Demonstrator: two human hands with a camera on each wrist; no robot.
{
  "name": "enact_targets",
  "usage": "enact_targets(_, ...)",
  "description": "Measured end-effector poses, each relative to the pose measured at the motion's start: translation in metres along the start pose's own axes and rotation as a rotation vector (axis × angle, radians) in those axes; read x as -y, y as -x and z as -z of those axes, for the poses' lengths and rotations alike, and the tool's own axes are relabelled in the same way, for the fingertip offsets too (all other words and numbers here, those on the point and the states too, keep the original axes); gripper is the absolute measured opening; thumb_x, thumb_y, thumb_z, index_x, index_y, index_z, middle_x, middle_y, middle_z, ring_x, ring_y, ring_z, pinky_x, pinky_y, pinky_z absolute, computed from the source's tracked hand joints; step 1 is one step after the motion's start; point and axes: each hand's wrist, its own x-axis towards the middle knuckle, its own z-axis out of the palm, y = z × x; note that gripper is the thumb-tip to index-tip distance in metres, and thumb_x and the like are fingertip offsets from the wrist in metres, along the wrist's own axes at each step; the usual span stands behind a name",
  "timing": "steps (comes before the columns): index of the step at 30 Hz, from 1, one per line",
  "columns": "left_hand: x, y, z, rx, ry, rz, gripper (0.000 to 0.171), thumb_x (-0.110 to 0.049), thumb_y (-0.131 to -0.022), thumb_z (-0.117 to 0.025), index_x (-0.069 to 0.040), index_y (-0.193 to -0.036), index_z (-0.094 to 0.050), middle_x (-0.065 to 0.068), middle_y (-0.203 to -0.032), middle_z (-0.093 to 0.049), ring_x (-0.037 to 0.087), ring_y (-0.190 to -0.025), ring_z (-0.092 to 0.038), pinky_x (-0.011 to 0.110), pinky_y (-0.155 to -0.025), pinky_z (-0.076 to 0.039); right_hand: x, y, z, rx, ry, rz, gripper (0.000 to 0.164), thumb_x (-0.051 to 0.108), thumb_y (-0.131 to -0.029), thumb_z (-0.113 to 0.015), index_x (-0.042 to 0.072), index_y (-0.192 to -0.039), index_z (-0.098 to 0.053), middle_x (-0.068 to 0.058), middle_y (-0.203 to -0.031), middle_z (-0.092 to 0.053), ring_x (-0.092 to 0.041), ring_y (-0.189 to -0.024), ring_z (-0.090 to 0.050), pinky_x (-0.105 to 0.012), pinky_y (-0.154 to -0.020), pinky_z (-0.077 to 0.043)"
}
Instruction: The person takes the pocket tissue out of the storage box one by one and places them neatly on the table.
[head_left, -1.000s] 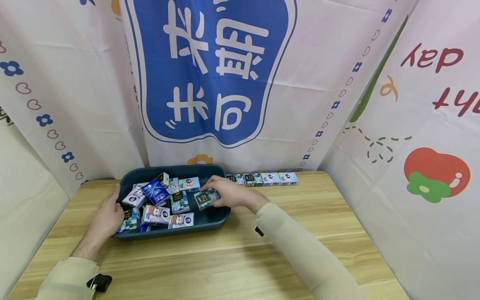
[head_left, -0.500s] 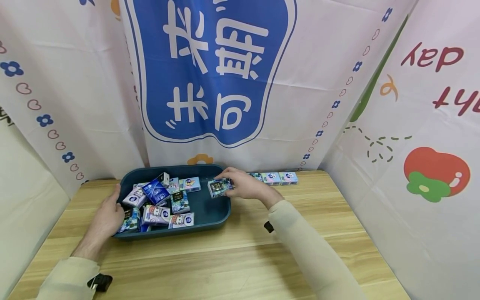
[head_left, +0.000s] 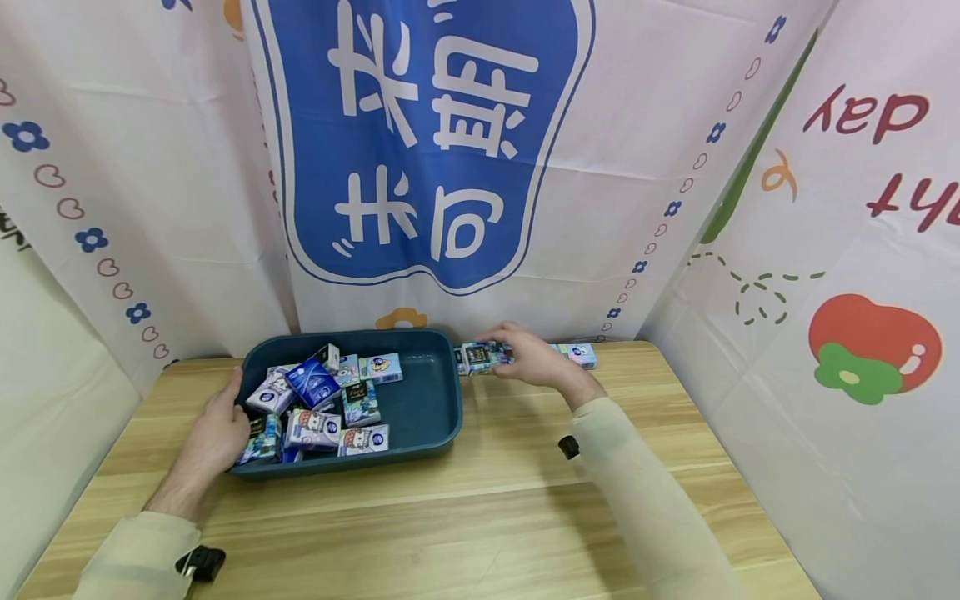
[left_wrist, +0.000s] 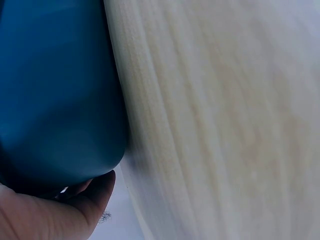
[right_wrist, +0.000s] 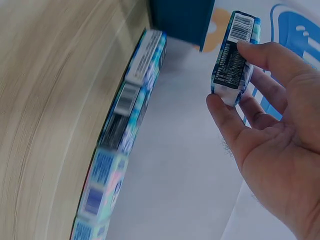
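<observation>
My left hand grips the left end of a dark teal plastic tub; in the left wrist view its fingers wrap the end wall. Small tissue packs, some purple-white and some blue, lie piled in the tub's left and middle. My right hand pinches a dark floral tissue pack between thumb and fingertips. That pack is up off the table, over the left end of a row of tissue packs along the back wall. Part of the row is hidden behind the hand.
Printed white cloth hangs right behind the table and down both sides. The tub's back rim stands close to it, and its right end nearly meets the row. Wood-grain table top lies in front of the tub.
My right hand has lifted the floral tissue pack out of the tub's right side and carried it right, over the tub's edge to the row. The left hand stays on the tub.
</observation>
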Motion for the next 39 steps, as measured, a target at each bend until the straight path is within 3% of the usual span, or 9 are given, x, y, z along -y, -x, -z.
enact_targets(7,-0.001,0.000,0.000,0.003,-0.007,0.004,0.067,-0.007,-0.108,-0.023,-0.005,-0.167,0.008,0.043,-0.167,-0.007,0.068,-0.151,-0.015,0.080,-0.121,-0.019,-0.022,0.011,0.015,-0.048,0.025,-0.011,0.058,0.015,-0.094,-0.075,0.014,-0.150,-0.058,-0.008,-0.151,-0.055,-0.028,-0.133,-0.059,-0.049,-0.113,-0.054)
enact_targets(14,-0.001,0.000,0.000,0.010,0.003,0.014,0.067,-0.007,-0.108,-0.023,-0.006,-0.167,0.009,0.042,-0.168,-0.005,0.067,-0.152,-0.013,0.080,-0.122,-0.017,-0.042,0.024,0.027,-0.086,0.029,-0.063,0.058,0.014,-0.094,-0.076,0.015,-0.149,-0.059,-0.011,-0.150,-0.054,-0.027,-0.117,-0.063,-0.047,-0.104,-0.058)
enact_targets(21,0.000,0.001,0.000,0.008,0.009,0.004,0.066,-0.008,-0.109,-0.022,-0.006,-0.167,0.009,0.041,-0.169,-0.004,0.067,-0.153,-0.012,0.080,-0.123,-0.016,-0.068,0.036,0.037,-0.123,0.022,-0.127,0.061,0.014,-0.094,-0.076,0.011,-0.152,-0.056,-0.015,-0.155,-0.051,-0.036,-0.129,-0.061,-0.054,-0.112,-0.055)
enact_targets(28,0.003,0.000,0.000,0.007,0.004,0.003,0.066,-0.008,-0.109,-0.022,-0.006,-0.167,0.009,0.040,-0.169,-0.003,0.066,-0.153,-0.012,0.079,-0.123,-0.016,-0.092,0.050,0.051,-0.170,0.030,-0.172,0.060,0.013,-0.093,-0.077,0.010,-0.149,-0.058,-0.017,-0.156,-0.052,-0.041,-0.146,-0.050,-0.060,-0.126,-0.040)
enact_targets(39,0.003,-0.001,-0.001,0.002,0.005,0.001,0.067,-0.007,-0.108,-0.023,-0.005,-0.167,0.009,0.042,-0.169,-0.005,0.067,-0.152,-0.013,0.080,-0.122,-0.017,-0.122,0.071,0.069,-0.224,0.062,-0.243,0.057,0.010,-0.094,-0.074,0.001,-0.148,-0.057,-0.025,-0.151,-0.053,-0.046,-0.140,-0.052,-0.064,-0.122,-0.042)
